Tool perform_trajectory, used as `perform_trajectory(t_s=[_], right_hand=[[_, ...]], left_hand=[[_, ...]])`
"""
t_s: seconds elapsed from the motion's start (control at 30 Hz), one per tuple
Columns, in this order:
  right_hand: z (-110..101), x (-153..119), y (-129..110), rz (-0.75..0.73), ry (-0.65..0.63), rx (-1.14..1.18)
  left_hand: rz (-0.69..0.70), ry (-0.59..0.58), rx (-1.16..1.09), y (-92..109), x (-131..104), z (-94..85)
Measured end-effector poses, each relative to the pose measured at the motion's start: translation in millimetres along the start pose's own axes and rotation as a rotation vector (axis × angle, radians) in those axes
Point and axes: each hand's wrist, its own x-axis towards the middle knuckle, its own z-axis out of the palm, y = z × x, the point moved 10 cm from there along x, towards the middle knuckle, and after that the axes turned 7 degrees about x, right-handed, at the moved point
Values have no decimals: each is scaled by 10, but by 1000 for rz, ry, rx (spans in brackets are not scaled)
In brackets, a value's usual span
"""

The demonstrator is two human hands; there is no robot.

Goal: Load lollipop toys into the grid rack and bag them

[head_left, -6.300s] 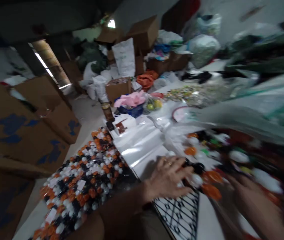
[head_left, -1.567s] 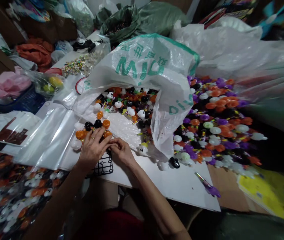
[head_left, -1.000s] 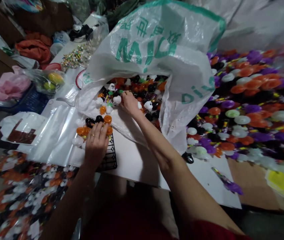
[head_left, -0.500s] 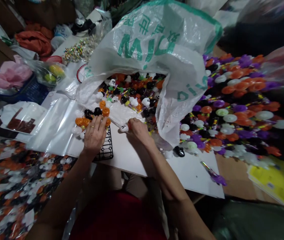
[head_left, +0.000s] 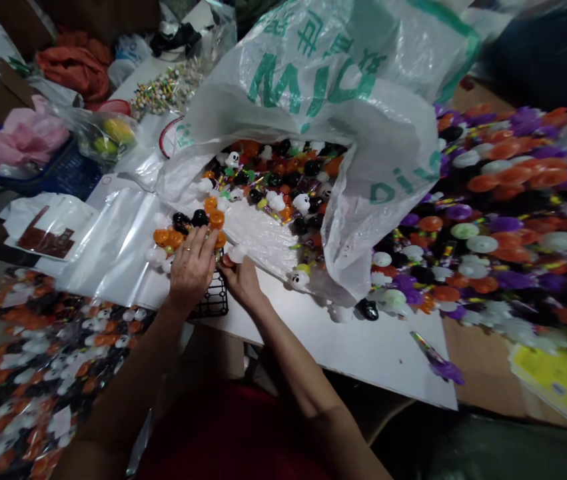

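My left hand (head_left: 193, 263) lies flat over the black grid rack (head_left: 214, 297), its fingers stretched beside orange pumpkin pieces (head_left: 163, 237) and black ones (head_left: 199, 218). Closed round a white piece (head_left: 236, 253), my right hand (head_left: 243, 280) is at the rack's right edge, close to my left fingertips. Behind both hands, a white bag with green lettering (head_left: 388, 133) gapes open, showing a pile of orange, black and white figures (head_left: 276, 180). One white ghost-faced piece (head_left: 299, 279) lies at the bag's lower edge.
Many purple, orange and white toys (head_left: 503, 233) are heaped on the right. Packed bags of figures (head_left: 63, 360) lie low on the left. Clear plastic sleeves (head_left: 113, 247) and a blue basket (head_left: 53, 177) are at the left. A purple-ended tube (head_left: 438, 360) lies at the right front.
My right hand has moved left from the bag's mouth to the rack, with a white piece. My left hand stays over the rack. The view has shifted slightly.
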Motion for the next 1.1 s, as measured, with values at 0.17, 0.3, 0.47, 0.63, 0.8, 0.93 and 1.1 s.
perform_trajectory(t_s=[0.17, 0.3, 0.47, 0.63, 0.8, 0.93, 1.1], right_hand=[[240, 85, -111, 51, -188, -541], [344, 170, -177, 87, -246, -612], [136, -40, -71, 51, -155, -572], [-518, -106, 55, 9, -173, -401], [-1184, 597, 44, 181, -20, -674], [-1187, 1052, 133, 311, 36, -904], [-1217, 877, 356, 336, 24, -743]], left_hand=[[-15, -29, -14, -10, 6, -48], [25, -29, 38, 97, 42, -242], [262, -80, 76, 502, 61, -105], [347, -16, 66, 857, 48, 37], [245, -6, 24, 746, 450, -159], [-58, -257, 48, 8, 1406, 195], [-238, -664, 10, -530, 2009, 1245]])
